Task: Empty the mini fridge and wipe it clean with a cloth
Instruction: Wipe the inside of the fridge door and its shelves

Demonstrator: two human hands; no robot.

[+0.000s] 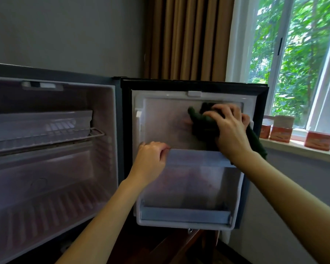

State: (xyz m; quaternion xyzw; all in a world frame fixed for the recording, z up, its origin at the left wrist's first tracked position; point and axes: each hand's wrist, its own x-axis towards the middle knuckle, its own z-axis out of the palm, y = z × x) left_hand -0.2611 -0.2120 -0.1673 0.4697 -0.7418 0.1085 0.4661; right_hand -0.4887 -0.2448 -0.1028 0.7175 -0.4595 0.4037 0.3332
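The mini fridge (51, 168) stands open on the left, its white cavity holding only a wire shelf (46, 137) and a plastic tray. Its door (160, 115) is swung wide to the right, inner side facing me. My right hand (229, 128) presses a dark green cloth (202, 124) against the upper inner panel of the door, and part of the cloth hangs down past my wrist. My left hand (151, 157) grips the left end of the upper door shelf rail (194, 157). A lower door bin (185, 214) sits below, with nothing in it.
A window sill (297, 147) at the right carries several orange and white boxes (280, 133). Brown curtains (187, 37) hang behind the door. A dark wooden surface (179, 246) lies below the door. A grey wall rises behind the fridge.
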